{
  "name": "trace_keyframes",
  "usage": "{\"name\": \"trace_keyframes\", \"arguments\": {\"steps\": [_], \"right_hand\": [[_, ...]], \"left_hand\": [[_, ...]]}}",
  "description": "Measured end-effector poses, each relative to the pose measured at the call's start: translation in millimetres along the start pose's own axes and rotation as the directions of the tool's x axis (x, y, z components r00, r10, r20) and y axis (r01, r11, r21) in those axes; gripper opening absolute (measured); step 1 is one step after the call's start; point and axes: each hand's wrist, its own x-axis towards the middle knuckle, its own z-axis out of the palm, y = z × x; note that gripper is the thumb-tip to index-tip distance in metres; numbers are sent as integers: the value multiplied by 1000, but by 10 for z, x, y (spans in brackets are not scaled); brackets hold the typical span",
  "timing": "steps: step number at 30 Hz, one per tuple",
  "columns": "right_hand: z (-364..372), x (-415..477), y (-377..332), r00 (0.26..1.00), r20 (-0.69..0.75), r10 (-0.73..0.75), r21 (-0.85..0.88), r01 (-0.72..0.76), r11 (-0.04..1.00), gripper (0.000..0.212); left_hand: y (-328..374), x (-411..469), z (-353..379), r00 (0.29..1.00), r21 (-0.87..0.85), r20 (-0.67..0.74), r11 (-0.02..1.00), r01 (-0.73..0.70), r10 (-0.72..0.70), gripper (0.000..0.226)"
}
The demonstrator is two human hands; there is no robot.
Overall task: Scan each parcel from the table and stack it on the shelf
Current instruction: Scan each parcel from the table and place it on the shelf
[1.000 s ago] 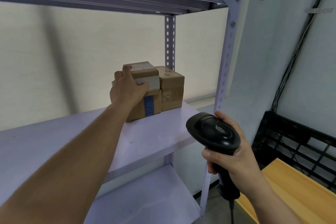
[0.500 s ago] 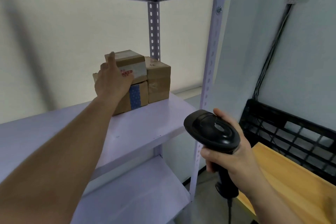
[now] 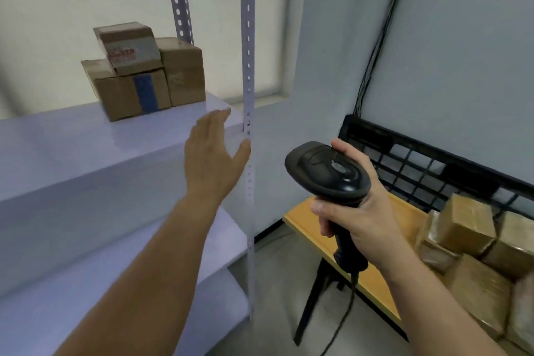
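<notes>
Head view: left hand (image 3: 212,159) splayed, empty; right hand (image 3: 361,211) around scanner (image 3: 326,173), parcels (image 3: 468,228) cropped.

The left hand (image 3: 213,159) has been taken off the top parcel (image 3: 130,47) and drawn back to the front right corner of the shelf (image 3: 86,147), fingers straight. The parcel is left lying on the blue-taped box (image 3: 133,95). More parcels (image 3: 468,228) on the worktop (image 3: 306,222) have come into view.
</notes>
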Motion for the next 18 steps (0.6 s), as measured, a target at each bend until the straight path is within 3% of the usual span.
{"name": "trace_keyframes", "arguments": {"steps": [6, 11, 18], "right_hand": [[-685, -657, -26, 999, -47, 2, -57, -5, 998, 82], [-1261, -1126, -74, 992, -122, -12, -93, 1, 996, 81], [-1992, -1657, -55, 965, -262, 13, -133, -49, 990, 85]], "left_hand": [[778, -833, 623, 972, -64, 231, 996, 64, -48, 60], [1384, -1333, 1043, 930, -97, 368, 995, 38, 1, 59], [2132, -1836, 1591, 826, -139, 560, 990, 14, 67, 55]]}}
